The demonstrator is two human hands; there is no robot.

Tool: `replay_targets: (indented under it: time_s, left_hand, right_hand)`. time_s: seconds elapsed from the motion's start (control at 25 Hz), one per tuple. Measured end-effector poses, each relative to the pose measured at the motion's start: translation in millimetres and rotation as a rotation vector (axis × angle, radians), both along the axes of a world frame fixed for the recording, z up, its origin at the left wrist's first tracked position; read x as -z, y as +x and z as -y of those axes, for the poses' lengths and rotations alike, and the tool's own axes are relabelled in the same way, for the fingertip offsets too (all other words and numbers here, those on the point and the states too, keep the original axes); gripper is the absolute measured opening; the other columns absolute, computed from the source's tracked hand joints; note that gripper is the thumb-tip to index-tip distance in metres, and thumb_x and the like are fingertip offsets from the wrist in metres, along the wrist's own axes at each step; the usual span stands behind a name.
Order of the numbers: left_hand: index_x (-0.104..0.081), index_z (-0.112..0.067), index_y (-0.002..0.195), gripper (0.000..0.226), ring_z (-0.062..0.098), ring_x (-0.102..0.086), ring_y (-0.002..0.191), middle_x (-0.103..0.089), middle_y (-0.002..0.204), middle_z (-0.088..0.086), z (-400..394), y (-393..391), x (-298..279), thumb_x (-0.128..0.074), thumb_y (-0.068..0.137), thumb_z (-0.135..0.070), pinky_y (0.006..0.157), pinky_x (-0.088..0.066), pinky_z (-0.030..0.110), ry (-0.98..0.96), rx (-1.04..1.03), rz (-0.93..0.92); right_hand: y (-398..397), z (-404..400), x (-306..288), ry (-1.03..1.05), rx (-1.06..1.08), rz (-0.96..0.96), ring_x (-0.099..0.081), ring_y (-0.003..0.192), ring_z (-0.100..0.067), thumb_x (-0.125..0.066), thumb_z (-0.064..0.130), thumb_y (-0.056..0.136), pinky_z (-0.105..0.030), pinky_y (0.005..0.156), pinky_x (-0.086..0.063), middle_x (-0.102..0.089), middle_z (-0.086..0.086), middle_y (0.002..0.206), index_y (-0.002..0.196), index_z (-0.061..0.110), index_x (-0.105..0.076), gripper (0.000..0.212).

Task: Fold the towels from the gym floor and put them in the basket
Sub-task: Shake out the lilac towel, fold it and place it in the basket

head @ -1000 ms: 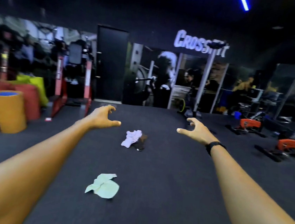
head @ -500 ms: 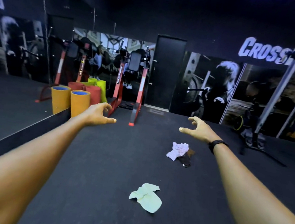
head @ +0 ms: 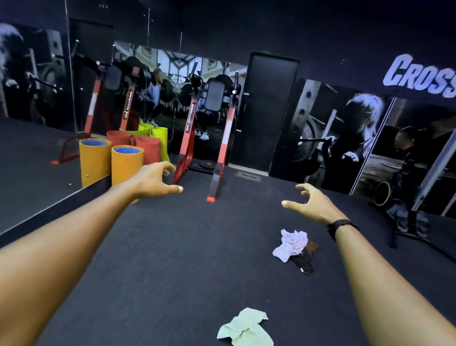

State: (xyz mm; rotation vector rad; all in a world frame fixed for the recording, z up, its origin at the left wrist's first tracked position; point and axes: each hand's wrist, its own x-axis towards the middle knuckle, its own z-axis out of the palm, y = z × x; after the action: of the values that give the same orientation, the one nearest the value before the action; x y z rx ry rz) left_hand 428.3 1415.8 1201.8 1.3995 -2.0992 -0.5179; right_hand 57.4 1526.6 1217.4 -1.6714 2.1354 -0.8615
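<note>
Reaching out, your left hand (head: 153, 180) and right hand (head: 313, 202) hover loosely curled, gripping nothing, above crumpled towels: green towel (head: 248, 336), white towel (head: 289, 244).

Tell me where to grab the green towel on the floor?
Probably pinch the green towel at its raised top corner, coming down from above with the right hand. It lies crumpled and mostly flat on the floor, so that puckered corner is likely the easiest bit to lift.

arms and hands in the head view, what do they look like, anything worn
Both forearms are bare, with no sleeves in view and no gloves. The left hand wears nothing visible. The right hand has a black band around its wrist, probably a watch or fitness tracker.
</note>
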Motion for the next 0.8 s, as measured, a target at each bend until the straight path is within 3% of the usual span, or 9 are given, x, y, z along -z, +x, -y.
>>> replay_targets:
  time_s: [0.32, 0.8]
  left_hand:
    - [-0.048, -0.014, 0.135, 0.069, 0.023, -0.052, 0.124, -0.053, 0.136, 0.010, 144.6, -50.2, 30.5, -0.076, 0.078, -0.039, 0.100, -0.043, 0.033, 0.051, 0.047, 0.021]
    - [-0.050, -0.015, 0.134, 0.065, 0.023, -0.054, 0.121, -0.055, 0.133, 0.010, 467.9, -188.7, -0.9, -0.076, 0.079, -0.038, 0.102, -0.043, 0.034, 0.033, 0.068, 0.016]
  right_hand:
    - [-53.9, 128.0, 21.8, 0.029, 0.067, -0.035, -0.044, 0.132, -0.023, -0.074, 0.045, 0.078, -0.032, 0.102, -0.035, -0.044, -0.010, 0.145, 0.142, 0.018, -0.041, 0.077]
    - [-176.1, 447.7, 2.7, 0.010, 0.110, -0.035, -0.051, 0.125, -0.025, -0.075, 0.045, 0.077, -0.035, 0.100, -0.040, -0.047, -0.009, 0.141, 0.138, 0.019, -0.044, 0.073]
